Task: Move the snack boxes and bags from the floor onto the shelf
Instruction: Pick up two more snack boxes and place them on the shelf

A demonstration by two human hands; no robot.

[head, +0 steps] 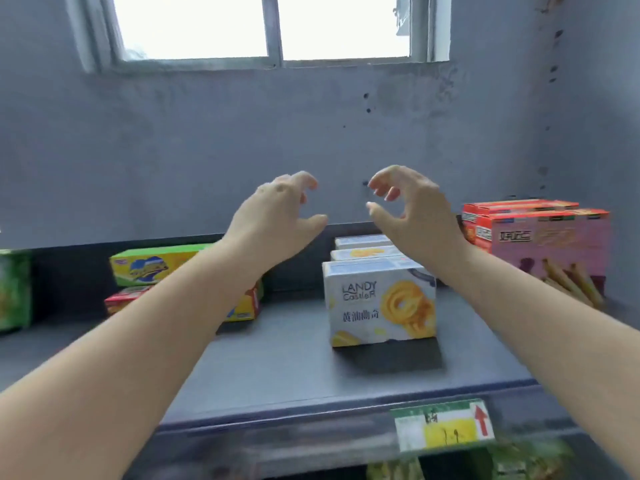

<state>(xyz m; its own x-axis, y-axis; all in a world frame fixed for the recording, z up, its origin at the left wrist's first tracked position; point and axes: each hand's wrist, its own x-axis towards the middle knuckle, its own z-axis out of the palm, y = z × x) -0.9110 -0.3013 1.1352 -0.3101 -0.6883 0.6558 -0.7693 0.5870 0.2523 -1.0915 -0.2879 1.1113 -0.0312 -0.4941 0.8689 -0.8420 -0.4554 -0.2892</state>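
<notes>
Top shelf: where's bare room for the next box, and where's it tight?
Free: the shelf front strip ahead of the white cookie boxes, and the gap between them and the green box stack at left. Tight: right end, white row close beside the pink boxes. Both hands are empty.

Hidden: my left forearm (194, 289) covers part of the green and red cardboard boxes (152, 268).
Cut off: green box (14, 289) at left edge.
Blurred: yellow price tag's (446, 427) digits.
</notes>
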